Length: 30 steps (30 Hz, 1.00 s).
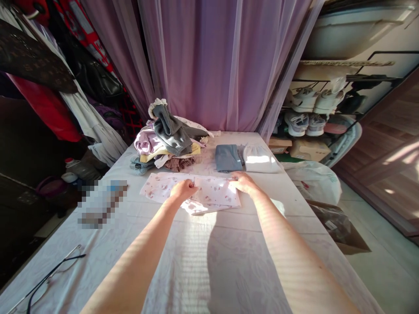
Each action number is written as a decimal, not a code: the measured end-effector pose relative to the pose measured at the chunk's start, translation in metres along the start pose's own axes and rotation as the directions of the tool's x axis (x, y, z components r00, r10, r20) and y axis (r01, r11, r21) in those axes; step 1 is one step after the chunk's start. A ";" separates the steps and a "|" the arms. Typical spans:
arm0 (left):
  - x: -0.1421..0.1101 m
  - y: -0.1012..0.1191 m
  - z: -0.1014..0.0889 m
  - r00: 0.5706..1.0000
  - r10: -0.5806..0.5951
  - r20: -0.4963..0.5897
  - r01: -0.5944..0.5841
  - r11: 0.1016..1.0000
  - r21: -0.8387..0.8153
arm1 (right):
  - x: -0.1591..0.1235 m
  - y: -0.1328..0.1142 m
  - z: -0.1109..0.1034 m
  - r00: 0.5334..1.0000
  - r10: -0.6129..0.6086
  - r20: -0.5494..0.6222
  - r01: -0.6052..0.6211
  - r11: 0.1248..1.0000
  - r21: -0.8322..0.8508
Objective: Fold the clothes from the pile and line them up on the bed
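Observation:
A pale pink garment (pixel 216 187) with a small scattered print lies on the table as a long folded strip, its lower layer showing at the front edge. My left hand (pixel 183 190) is closed on the fabric near the strip's middle. At the right end, my right hand (pixel 244 182) pinches the top edge between thumb and fingers. Just behind the strip lie a folded blue-grey garment (pixel 226 158) and a folded white garment (pixel 260 159), side by side. A heap of crumpled clothes (pixel 170 135) in grey, lilac, yellow and brown rises at the back left.
The white-covered table (pixel 183 270) meets a purple curtain (pixel 209 65) at its far edge. Eyeglasses (pixel 49 274) rest at the front left, near a pixelated item (pixel 104 204). Shoes (pixel 304 100) stand on a rack at right; bags (pixel 98 78) hang at left.

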<state>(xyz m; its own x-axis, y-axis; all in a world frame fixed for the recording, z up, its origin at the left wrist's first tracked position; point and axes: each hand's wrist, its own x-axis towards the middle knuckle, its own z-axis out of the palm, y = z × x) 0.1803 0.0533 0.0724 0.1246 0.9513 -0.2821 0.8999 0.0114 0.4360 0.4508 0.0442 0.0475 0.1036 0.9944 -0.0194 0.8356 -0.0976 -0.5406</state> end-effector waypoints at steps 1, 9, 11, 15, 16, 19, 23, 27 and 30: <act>0.000 0.003 0.002 1.000 0.007 -0.008 -0.007 1.000 -0.026 | 0.000 0.002 0.000 1.000 0.016 -0.008 -0.016 1.000 0.005; 0.001 0.013 0.022 0.998 -0.070 0.005 0.069 0.959 -0.275 | -0.017 0.010 0.001 0.973 0.176 -0.147 -0.163 0.982 0.094; 0.001 0.007 0.024 0.995 -0.094 0.017 0.094 0.944 -0.316 | -0.030 0.005 0.005 0.957 0.204 -0.205 -0.187 0.977 0.098; 0.000 0.003 0.023 0.993 -0.106 0.047 0.116 0.915 -0.385 | -0.057 -0.007 0.017 0.936 0.256 -0.243 -0.269 0.963 -0.022; -0.001 0.004 0.023 0.993 -0.105 0.055 0.118 0.908 -0.401 | -0.062 -0.009 0.020 0.941 0.251 -0.226 -0.270 0.961 -0.054; -0.004 0.010 0.024 0.993 -0.091 0.074 0.115 0.883 -0.454 | -0.068 -0.009 0.022 0.948 0.255 -0.191 -0.270 0.961 -0.054; -0.006 0.013 0.026 0.997 -0.031 0.064 0.056 0.899 -0.434 | -0.068 -0.003 0.015 0.925 0.338 -0.174 -0.346 0.938 -0.016; -0.011 0.014 0.021 1.000 0.028 0.006 -0.028 0.995 -0.096 | -0.069 -0.008 0.014 0.939 0.190 -0.288 -0.230 0.967 -0.113; -0.017 0.018 0.018 0.989 0.108 -0.097 -0.093 0.984 0.155 | -0.067 -0.020 0.024 0.950 -0.121 -0.288 0.072 0.982 -0.176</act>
<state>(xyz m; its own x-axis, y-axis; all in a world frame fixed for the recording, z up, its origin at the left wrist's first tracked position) 0.2022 0.0315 0.0698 0.1804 0.9722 -0.1492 0.9384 -0.1247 0.3223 0.4144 -0.0196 0.0394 0.1521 0.9451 0.2892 0.9229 -0.0310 -0.3839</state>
